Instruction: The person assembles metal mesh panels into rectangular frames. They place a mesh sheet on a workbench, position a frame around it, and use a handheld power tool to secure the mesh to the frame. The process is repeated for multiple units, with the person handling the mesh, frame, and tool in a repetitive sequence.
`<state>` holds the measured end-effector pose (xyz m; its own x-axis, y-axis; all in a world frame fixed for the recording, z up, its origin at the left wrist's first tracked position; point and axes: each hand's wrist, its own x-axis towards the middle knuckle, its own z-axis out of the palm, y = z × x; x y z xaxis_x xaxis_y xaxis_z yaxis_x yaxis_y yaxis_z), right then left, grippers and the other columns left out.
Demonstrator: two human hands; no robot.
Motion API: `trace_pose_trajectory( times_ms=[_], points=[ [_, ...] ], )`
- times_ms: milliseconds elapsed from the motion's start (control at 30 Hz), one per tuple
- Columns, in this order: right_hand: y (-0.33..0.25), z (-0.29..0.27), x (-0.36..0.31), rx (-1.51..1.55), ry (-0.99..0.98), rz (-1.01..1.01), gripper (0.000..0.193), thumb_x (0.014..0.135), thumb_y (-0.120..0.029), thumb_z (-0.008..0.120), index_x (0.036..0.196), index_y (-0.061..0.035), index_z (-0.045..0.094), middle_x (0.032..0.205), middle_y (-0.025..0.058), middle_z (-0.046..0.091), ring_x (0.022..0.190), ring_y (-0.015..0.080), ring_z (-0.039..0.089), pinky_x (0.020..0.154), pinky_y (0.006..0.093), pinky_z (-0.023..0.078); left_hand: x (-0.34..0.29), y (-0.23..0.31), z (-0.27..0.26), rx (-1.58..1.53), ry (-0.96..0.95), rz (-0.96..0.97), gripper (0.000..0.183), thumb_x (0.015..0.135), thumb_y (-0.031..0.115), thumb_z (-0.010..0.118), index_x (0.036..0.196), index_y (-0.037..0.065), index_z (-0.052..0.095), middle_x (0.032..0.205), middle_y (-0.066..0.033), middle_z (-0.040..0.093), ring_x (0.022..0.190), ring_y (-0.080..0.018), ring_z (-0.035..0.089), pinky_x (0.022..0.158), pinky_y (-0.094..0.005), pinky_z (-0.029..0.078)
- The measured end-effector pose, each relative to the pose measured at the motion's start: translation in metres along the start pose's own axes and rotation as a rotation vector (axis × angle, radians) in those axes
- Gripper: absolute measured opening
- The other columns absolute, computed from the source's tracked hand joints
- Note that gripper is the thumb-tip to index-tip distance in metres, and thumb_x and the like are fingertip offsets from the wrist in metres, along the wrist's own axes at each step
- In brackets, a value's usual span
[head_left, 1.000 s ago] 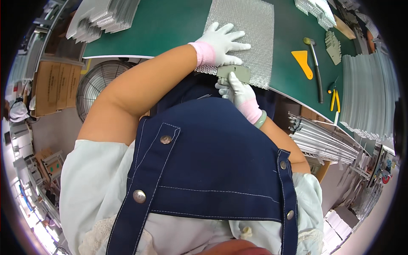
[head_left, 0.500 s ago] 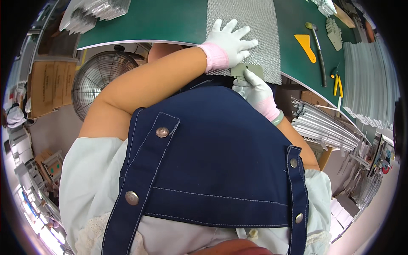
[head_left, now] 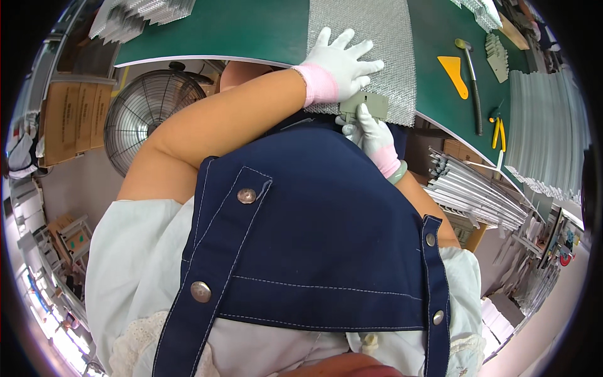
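A silver, fine-celled mesh sheet (head_left: 392, 38) runs across the green tabletop and reaches its near edge. My left hand (head_left: 339, 66), in a white glove with a pink cuff, lies flat on this sheet with its fingers spread. Close to the near end of the sheet, my right hand (head_left: 375, 133), gloved the same way, grips a small flat grey-green plate (head_left: 375, 103) with a little dark slot in it. The right thumb presses on the plate's upper face; the other fingers are partly hidden beneath it.
Right of the sheet lie a yellow scraper (head_left: 453, 72), a hammer (head_left: 472, 88) and yellow-handled pliers (head_left: 498, 132). Corrugated silver sheets (head_left: 545, 129) are stacked farther right, with more pleated pieces (head_left: 138, 19) at the far left. A fan (head_left: 147, 116) stands below the table's left edge.
My right wrist has shifted a little left and turned, and the plate shows more of its face. The left hand stays spread on the sheet.
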<state>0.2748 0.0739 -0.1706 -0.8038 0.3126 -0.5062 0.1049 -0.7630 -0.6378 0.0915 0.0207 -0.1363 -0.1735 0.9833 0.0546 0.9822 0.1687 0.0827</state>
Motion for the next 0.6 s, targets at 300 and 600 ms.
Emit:
trace_pose_trajectory(
  times_ms=[300, 600],
  points=[
    [-0.050, -0.027, -0.024, -0.601, -0.083, 0.117, 0.036, 0.098, -0.029, 0.065, 0.117, 0.0006, 0.066, 0.099, 0.0098, 0.071, 0.083, 0.0143, 0.067, 0.074, 0.0263, 0.055, 0.010, -0.016, -0.020, -0.116, 0.175, 0.208, 0.084, 0.079, 0.047, 0.071, 0.150, 0.014, 0.041, 0.152, -0.0236, 0.038, 0.142, -0.0466, 0.029, 0.114, -0.0599, 0.021],
    [-0.080, -0.280, -0.126, -1.973, 1.054, 0.050, 0.027, 0.087, -0.024, 0.065, 0.112, -0.0200, 0.072, 0.114, 0.0095, 0.068, 0.104, 0.0320, 0.066, 0.088, 0.0446, 0.053, 0.029, -0.010, -0.030, 0.007, -0.086, 0.406, 0.086, 0.073, 0.021, 0.077, 0.149, 0.012, 0.039, 0.153, -0.0199, 0.036, 0.142, -0.0456, 0.029, 0.116, -0.0547, 0.025]
  ],
)
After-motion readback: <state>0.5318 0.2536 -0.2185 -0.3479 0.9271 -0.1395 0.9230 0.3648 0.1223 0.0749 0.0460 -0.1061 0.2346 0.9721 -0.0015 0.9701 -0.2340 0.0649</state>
